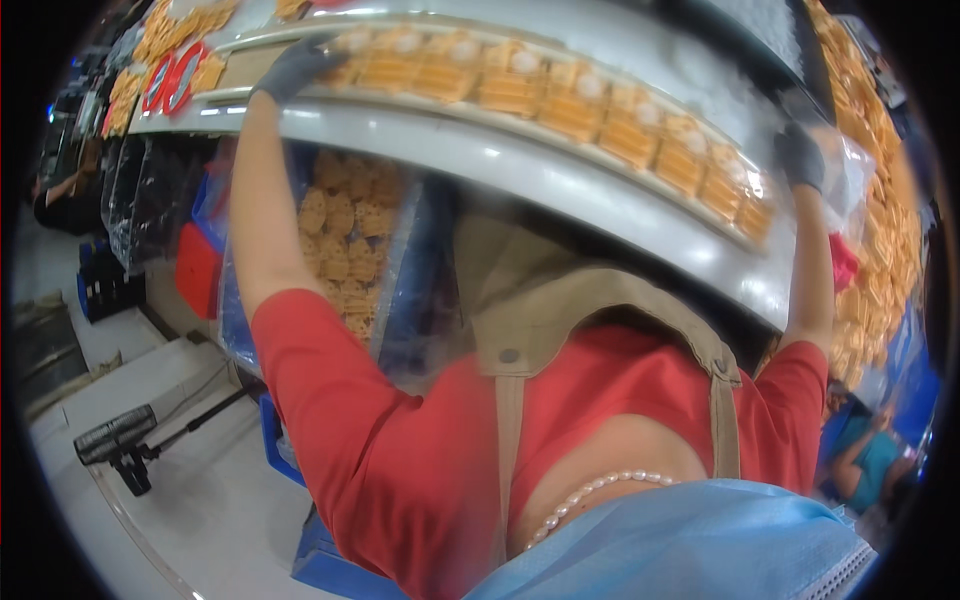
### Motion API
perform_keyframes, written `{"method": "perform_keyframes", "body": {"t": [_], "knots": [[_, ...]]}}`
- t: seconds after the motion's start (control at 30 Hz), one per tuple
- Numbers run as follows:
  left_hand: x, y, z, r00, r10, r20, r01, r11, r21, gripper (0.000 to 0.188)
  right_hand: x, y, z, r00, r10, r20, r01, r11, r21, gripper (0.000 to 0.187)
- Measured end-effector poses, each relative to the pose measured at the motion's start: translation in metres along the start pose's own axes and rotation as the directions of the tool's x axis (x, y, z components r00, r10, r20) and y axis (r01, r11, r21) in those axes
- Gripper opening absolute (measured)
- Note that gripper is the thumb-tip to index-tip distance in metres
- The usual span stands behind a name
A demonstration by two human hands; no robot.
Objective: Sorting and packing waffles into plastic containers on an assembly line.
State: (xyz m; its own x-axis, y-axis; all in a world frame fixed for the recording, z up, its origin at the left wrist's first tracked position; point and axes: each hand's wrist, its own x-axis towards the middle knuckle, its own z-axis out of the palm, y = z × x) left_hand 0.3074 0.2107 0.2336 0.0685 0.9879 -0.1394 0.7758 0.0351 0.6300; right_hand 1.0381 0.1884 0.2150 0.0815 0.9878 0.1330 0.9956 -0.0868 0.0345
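Orange pieces [572,102] run rightward in a long row from the left hand [297,67].
The right hand [800,158], less close, is near the far end; blur hides whether fingers pinch, cannot tell.

Bright light leaves white glare spots along the long, glossy silver-white worktable [490,153], with dark shade beneath. Blur softens the row of orange, moulded pieces [508,90]. Fisheye distortion curves straight edges; black surrounds the view.

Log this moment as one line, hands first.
left hand: at left end of orange-piece row | right hand: beside clear plastic bag | contact: blurred, unclear
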Motion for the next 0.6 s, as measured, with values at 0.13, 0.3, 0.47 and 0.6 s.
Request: {"method": "perform_keyframes", "body": {"t": [0.13, 0.3, 0.47, 0.6], "knots": [[-0.013, -0.006, -0.007, 0.997, -0.066, -0.040, 0.071, 0.990, 0.123, 0.064, 0.015, -0.017, 0.008, 0.999, -0.017, 0.052, 0.019, 0.999, -0.047, 0.027], [-0.022, -0.060, -0.005, 0.983, 0.110, -0.145, -0.080, 0.978, 0.195, 0.055, 0.043, 0.006, 0.033, 0.874, -0.389, -0.293, 0.292, 0.900, -0.323, 0.018], [-0.059, 0.007, -0.020, 0.843, 0.120, -0.524, -0.026, 0.983, 0.184, 0.054, 0.037, 0.035, -0.013, 0.997, 0.056, -0.051, -0.015, 0.811, 0.585, 0.021], [-0.203, -0.041, -0.006, 0.724, -0.289, -0.626, 0.301, 0.949, -0.090, 0.047, 0.000, -0.020, -0.026, 0.994, 0.098, 0.042, -0.092, 0.593, 0.800, 0.037]]}}
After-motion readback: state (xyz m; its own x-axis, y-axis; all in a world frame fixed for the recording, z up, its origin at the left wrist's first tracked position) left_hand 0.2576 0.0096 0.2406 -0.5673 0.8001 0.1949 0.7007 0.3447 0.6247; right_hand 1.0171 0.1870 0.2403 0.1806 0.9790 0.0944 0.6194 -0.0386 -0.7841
